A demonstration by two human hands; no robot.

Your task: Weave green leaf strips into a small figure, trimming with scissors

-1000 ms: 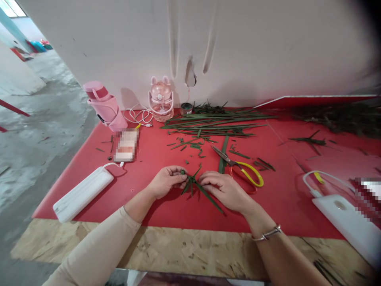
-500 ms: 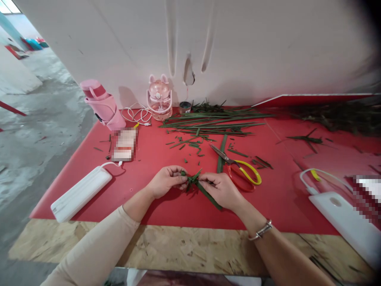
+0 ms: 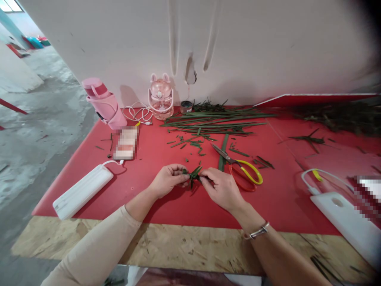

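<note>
As the left hand and right hand each pinch one end, the folded leaf strips sit between them, low over the red surface — gripped tight, likely so the folds cannot spring open; scissors lie near.

A small leaf bundle of narrow dark green strips is being pinched just below the centre of the frame, between the fingertips of the left hand and the right hand. Its strips are being held crossed in a tight cluster, with short pointed ends sticking out upward and downward, low over the red tabletop.
</note>
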